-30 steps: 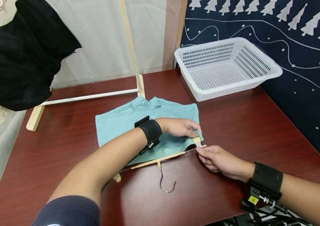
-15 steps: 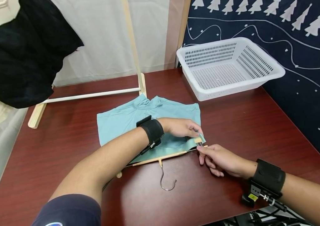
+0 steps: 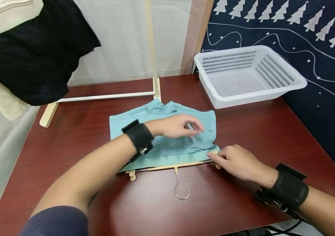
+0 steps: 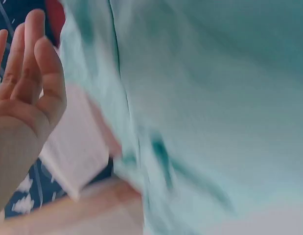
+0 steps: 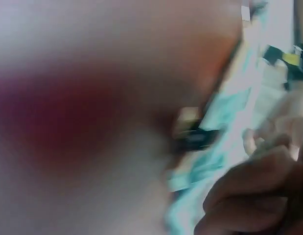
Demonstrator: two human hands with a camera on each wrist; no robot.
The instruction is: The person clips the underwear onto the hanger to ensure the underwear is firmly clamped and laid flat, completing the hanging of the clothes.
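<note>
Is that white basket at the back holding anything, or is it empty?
Empty: the white basket shows only its bare perforated floor and walls in the head view.

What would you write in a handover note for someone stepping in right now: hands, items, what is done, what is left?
Left hand: over the teal garment, fingers relaxed, gripping nothing.
Right hand: fingers curled at the right-end clip of the wooden hanger; the clip itself is hidden.
Items: garment flat on the table, its lower hem along the hanger bar; hook points toward the person. White basket sits at the far right.
Done: hem lined up with the bar.
Left: probably check both clips hold, then lift by the hook.
</note>
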